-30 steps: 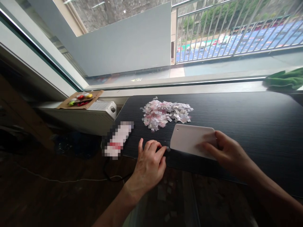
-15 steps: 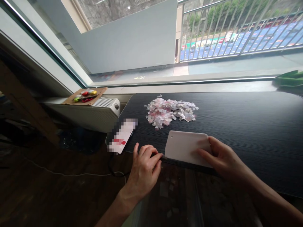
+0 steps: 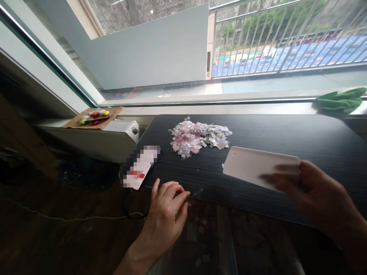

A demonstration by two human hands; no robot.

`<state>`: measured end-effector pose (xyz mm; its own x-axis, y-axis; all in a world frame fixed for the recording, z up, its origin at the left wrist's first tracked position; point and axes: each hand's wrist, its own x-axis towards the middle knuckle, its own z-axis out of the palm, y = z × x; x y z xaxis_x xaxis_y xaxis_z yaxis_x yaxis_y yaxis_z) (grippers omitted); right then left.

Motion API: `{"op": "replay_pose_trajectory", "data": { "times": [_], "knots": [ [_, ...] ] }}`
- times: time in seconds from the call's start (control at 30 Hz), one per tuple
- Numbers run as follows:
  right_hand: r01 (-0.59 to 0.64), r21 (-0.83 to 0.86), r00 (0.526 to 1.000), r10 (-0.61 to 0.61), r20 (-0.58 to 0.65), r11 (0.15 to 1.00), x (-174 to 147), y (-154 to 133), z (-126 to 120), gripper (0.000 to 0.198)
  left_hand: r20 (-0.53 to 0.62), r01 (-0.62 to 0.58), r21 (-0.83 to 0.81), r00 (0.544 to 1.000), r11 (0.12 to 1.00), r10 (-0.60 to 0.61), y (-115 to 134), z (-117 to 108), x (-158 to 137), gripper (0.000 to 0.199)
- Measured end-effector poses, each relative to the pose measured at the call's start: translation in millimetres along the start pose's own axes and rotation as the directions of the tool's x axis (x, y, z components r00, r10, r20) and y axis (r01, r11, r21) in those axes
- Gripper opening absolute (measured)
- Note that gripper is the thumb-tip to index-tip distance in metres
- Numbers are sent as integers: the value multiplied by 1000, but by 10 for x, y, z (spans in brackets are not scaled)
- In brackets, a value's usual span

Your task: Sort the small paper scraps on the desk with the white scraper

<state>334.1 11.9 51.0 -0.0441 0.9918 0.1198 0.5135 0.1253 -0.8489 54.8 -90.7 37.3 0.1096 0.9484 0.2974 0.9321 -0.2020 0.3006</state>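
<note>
Head view, now: pile of paper scraps (image 3: 187, 139), white w/ some pink, sits on the black table (image 3: 281, 133), far half, & is the ref. pt. here; it looks abt. the same as 0.5 s ago. R hand (image 3: 318, 194), a bit blurred, grips the white flat plate (image 3: 255, 164) by its right end, thumb on top. Plate is on the near-right side of the pile, its holed end closest to it; vs. 0.5 s ago it's gone right & up from the near edge, so it's now well apart from the L hand, where before its end was just beside those fingertips. Small scrap (image 3: 223, 165) shows right at the plate's left edge, nearer than the pile's right end. L hand (image 3: 168, 210) is on the near side of the pile, at the table edge, fingers loosely bent, thumb & index w/ a gap between; dark bit seen at its fingertips 0.5 s ago is gone from there. Left-near of the pile: pale item w/ red marks (image 3: 140, 164), pixelated, can't ID. Farther left of the pile: cardboard (image 3: 113, 114) w/ red, yellow & green pcs. on a radiator (image 3: 119, 128). Far right of the pile: green cloth (image 3: 341, 101).
</note>
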Motion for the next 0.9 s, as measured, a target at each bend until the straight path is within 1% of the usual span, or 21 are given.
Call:
{"op": "replay_pose_trajectory", "data": {
  "times": [0.07,0.1,0.2,0.27,0.37,0.47,0.53,0.6,0.67,0.8,0.9],
  "knots": [
    [-44,-11,997,43,-65,999,43,19,-91,24,-3,-19,-2,1000,1000,19,6,45,26,27],
    [-65,-6,995,65,-75,998,54,33,-128,25,-3,-25,-3,1000,1000,25,8,68,35,28],
    [-98,10,994,98,-51,995,61,75,-215,26,-1,-43,1,999,999,43,3,124,49,28],
    [-105,7,993,105,-58,994,70,84,-241,25,-5,-51,10,999,999,51,-11,149,55,27],
    [-56,23,996,58,-69,998,133,59,-191,23,-18,-58,22,998,998,58,-31,163,76,27],
    [-6,45,1000,6,-16,999,241,29,-56,24,-34,-68,29,997,997,69,-36,155,108,26],
    [-4,46,1000,3,6,999,300,33,8,25,-43,-82,33,996,996,84,-41,146,123,26],
    [-18,51,1000,18,17,999,321,62,-8,27,-42,-90,39,995,995,92,-53,143,129,26],
    [-42,49,999,41,29,998,302,115,-119,28,-37,-89,43,995,995,91,-65,146,131,26],
    [-106,-1,992,105,70,994,220,241,-472,33,-15,-104,30,994,994,104,-35,163,166,26],
    [-157,4,987,157,42,988,192,300,-620,31,6,-138,5,990,990,138,69,171,233,26]
  ]
}}
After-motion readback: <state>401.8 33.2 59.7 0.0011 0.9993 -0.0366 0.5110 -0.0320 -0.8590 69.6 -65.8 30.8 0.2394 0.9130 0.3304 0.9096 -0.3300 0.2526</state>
